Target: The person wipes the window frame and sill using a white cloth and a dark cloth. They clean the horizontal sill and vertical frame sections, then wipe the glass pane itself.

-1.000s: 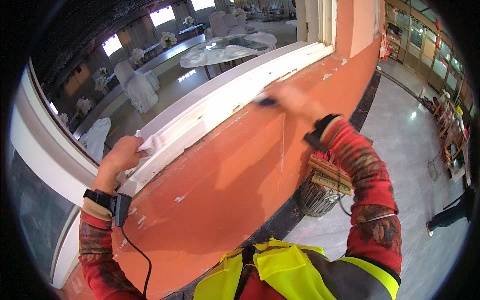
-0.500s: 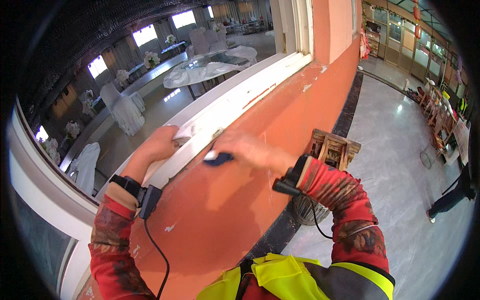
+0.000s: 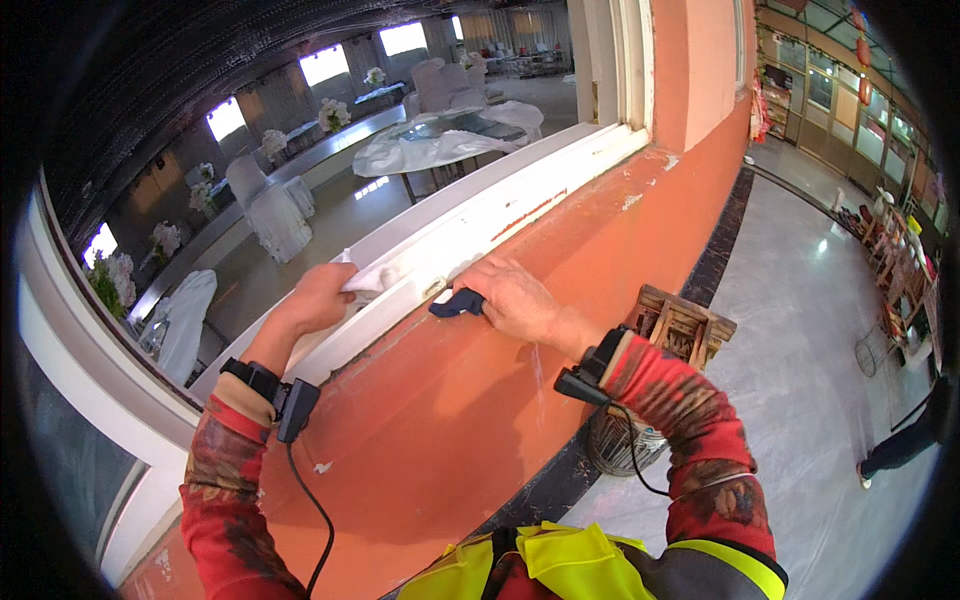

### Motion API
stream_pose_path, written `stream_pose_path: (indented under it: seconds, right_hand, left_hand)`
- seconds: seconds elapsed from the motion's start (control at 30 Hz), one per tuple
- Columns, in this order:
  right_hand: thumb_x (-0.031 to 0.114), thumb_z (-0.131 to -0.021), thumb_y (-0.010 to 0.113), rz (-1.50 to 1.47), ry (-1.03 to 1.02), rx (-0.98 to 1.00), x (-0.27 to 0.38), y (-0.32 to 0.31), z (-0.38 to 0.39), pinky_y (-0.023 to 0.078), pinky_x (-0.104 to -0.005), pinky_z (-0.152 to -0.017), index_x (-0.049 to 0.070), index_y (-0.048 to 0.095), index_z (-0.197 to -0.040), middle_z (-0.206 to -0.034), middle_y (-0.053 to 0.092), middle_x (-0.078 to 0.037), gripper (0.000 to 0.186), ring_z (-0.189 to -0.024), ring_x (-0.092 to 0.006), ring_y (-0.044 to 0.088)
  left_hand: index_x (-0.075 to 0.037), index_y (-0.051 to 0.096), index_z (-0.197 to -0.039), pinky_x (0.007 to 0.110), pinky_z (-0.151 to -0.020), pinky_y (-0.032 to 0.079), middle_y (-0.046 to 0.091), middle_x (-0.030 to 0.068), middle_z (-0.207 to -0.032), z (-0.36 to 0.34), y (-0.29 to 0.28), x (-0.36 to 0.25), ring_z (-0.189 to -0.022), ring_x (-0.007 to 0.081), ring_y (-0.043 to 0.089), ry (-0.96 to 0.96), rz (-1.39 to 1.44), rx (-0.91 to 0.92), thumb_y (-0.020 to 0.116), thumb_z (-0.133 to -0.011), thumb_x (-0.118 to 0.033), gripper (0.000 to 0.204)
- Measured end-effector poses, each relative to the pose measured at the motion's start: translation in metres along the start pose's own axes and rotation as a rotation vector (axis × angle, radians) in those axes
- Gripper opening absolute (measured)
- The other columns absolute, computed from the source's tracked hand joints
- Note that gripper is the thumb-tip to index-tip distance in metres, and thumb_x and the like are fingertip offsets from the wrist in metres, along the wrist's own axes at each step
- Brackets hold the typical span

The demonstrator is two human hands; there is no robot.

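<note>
My left hand (image 3: 322,298) is closed on a white cloth (image 3: 372,280) inside the white window track. Its thumb and fingers pinch the cloth's near end. To the right, my right hand (image 3: 515,300) grips a dark blue cloth (image 3: 458,303) that hangs over the outer edge of the white window sill (image 3: 520,205). The fingertips press close to the sill's edge, and part of the blue cloth is hidden under the palm. Below the sill runs an orange painted wall (image 3: 430,410) with chipped patches.
A wooden stool (image 3: 685,325) stands on the grey floor by the wall, with a wire basket (image 3: 625,445) beside it. Through the window are a cloth-covered table (image 3: 450,150) and a covered chair (image 3: 270,205). A person's leg (image 3: 905,435) shows at far right.
My right hand, blurred before, is now sharp and slightly farther right, against the sill edge with the blue cloth. The whole view has shifted a little; my left hand stays on the white cloth.
</note>
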State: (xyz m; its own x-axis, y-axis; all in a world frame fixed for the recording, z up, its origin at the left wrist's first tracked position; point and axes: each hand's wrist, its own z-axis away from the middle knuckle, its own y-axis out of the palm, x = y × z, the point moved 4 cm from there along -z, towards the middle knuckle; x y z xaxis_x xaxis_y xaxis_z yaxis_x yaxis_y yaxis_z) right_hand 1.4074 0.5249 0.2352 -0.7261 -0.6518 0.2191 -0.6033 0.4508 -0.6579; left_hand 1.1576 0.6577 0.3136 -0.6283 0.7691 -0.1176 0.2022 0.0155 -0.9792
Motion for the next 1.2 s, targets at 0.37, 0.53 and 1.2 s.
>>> stream_pose_path:
  seconds: [0.37, 0.53, 1.2]
  right_hand:
    - [-0.004, -0.070, 0.065, 0.117, 0.069, -0.140, 0.014, -0.002, 0.001, 0.047, -0.0447, -0.097, 0.008, 0.064, -0.108, -0.107, 0.064, -0.011, 0.040, -0.109, -0.0336, 0.057]
    - [0.000, -0.072, 0.064, 0.148, 0.087, -0.087, 0.014, -0.001, 0.002, 0.046, -0.0434, -0.097, 0.009, 0.063, -0.111, -0.111, 0.064, -0.009, 0.041, -0.111, -0.0318, 0.057]
    - [0.018, -0.089, 0.067, 0.728, 0.974, -0.087, -0.215, -0.173, 0.068, 0.055, -0.0474, -0.081, 0.010, 0.072, -0.106, -0.097, 0.073, -0.016, 0.019, -0.090, -0.0323, 0.071]
  left_hand:
    - [0.002, 0.069, -0.105, 0.048, -0.091, 0.050, 0.068, 0.0279, -0.111, -0.119, 0.035, -0.067, -0.108, 0.0436, 0.064, 0.079, -0.115, 0.053, 0.060, -0.082, -0.005, 0.026]
    - [0.002, 0.066, -0.118, 0.043, -0.094, 0.050, 0.069, 0.0258, -0.115, -0.208, 0.046, -0.091, -0.111, 0.0360, 0.066, 0.139, -0.085, 0.278, 0.054, -0.084, -0.004, 0.036]
    - [0.013, 0.040, -0.143, 0.045, -0.112, 0.037, 0.045, 0.0312, -0.147, -0.177, 0.038, -0.091, -0.135, 0.0386, 0.046, 0.327, 0.098, 0.244, 0.067, -0.090, -0.058, 0.092]
